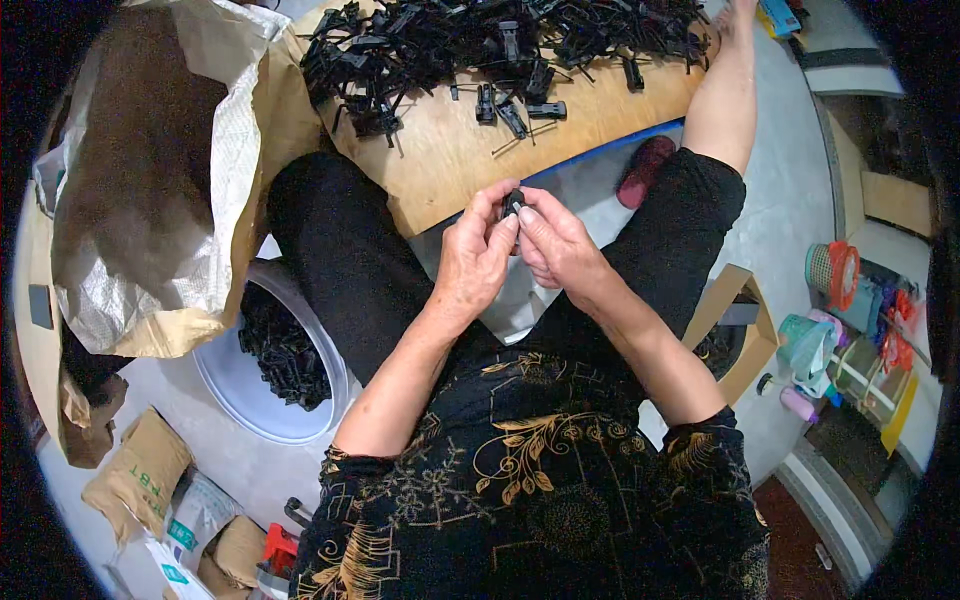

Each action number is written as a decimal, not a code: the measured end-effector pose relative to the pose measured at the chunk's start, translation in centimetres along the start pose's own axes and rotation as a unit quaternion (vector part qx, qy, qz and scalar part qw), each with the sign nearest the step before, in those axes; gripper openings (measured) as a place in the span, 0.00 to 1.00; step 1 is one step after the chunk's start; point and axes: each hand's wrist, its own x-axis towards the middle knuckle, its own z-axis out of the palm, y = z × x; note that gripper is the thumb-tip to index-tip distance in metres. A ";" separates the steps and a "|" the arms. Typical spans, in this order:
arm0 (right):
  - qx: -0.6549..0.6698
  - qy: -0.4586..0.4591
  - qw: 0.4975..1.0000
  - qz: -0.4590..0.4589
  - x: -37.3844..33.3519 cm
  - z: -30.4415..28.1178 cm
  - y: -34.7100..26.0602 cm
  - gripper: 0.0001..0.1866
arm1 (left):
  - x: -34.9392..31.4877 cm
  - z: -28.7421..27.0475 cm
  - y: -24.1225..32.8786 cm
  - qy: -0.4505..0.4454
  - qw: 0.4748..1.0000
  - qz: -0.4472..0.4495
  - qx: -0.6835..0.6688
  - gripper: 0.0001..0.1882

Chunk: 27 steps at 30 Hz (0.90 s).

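At your far left stands a big open sack (150,325), its pale lining folded outward over the rim. Below it a brown paper bag (140,475) lies on the floor, with a red object (282,548) to its right. Partly under the sack's edge sits a round white tub (292,437), with a pile of black pieces (285,355) inside. Next comes your left leg (335,225) in black cloth, its knee close to the near left corner of the wooden desk (430,180). A tangled heap of black parts (500,45) covers the desk's far side, and a few loose clip-like parts (512,118) lie nearer to you, apart from the main mass. Your left hand (473,250) is closed in a pinch, thumb and fingers on a small black piece (513,200), which is up in front of you, just off the desk's near edge and partly hidden by your fingertips. Your right hand (560,237) meets it from the other side, thumb and fingers gripping the same piece. Further right, a dark red slipper (645,170) is on the floor beside the desk's blue edge, an open cardboard box (765,335) stands beyond your right forearm, and a red-rimmed basket (835,275) is near the far right
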 end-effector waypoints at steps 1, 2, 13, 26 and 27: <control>-0.002 0.004 1.000 0.006 0.0 0.0 0.0 0.16 | 0.1 0.0 0.0 0.002 1.000 -0.006 0.003 0.17; -0.005 0.008 1.000 0.012 0.1 0.0 0.0 0.15 | 0.1 0.0 0.0 0.004 1.000 -0.013 0.006 0.16; -0.190 0.006 0.981 -0.029 2.7 -1.1 0.4 0.15 | 0.7 -0.2 -1.3 0.065 0.990 0.052 0.110 0.15; -0.625 0.137 0.735 -0.226 5.4 -5.0 -4.0 0.14 | 1.2 -0.6 -0.9 0.023 0.928 -0.235 -0.290 0.06; -0.684 0.149 0.691 -0.183 5.7 -4.9 -4.6 0.12 | 1.0 -0.7 -0.9 0.021 0.912 -0.272 -0.307 0.07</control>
